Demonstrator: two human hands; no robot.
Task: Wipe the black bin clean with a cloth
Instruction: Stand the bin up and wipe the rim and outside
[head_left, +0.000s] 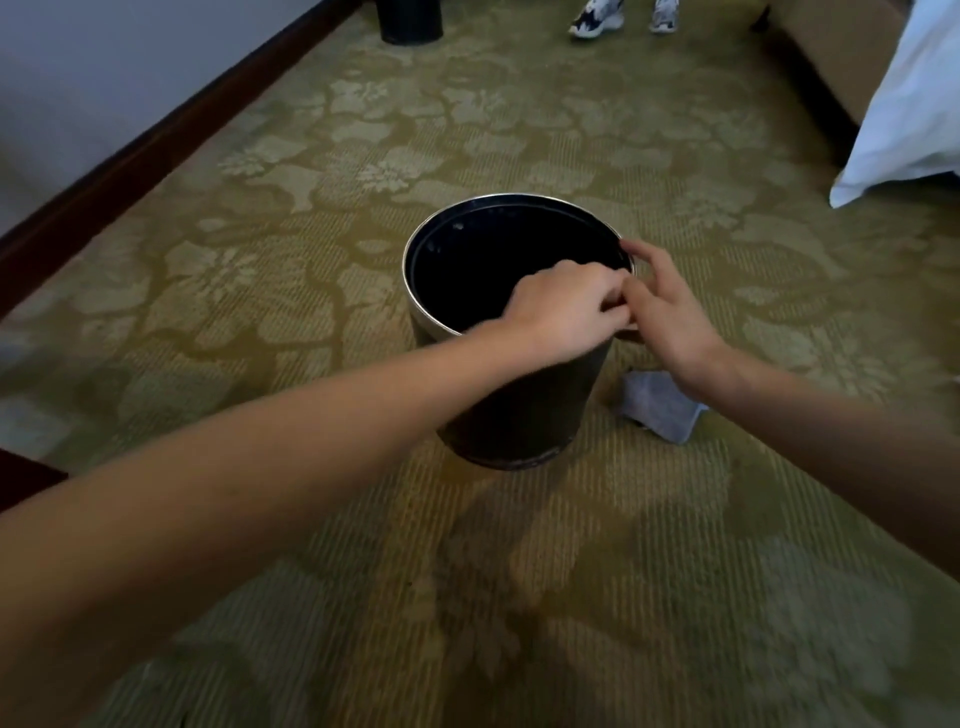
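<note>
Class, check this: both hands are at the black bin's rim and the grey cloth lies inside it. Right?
No: the head view shows the grey cloth on the carpet beside the black bin. The left hand and right hand are at its rim.

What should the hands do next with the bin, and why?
Probably the right hand should leave the rim of the black bin and reach down for the grey cloth, which lies on the carpet right beside the bin. That hand and the left hand are at the rim, and neither holds the cloth, so wiping cannot start yet.
</note>
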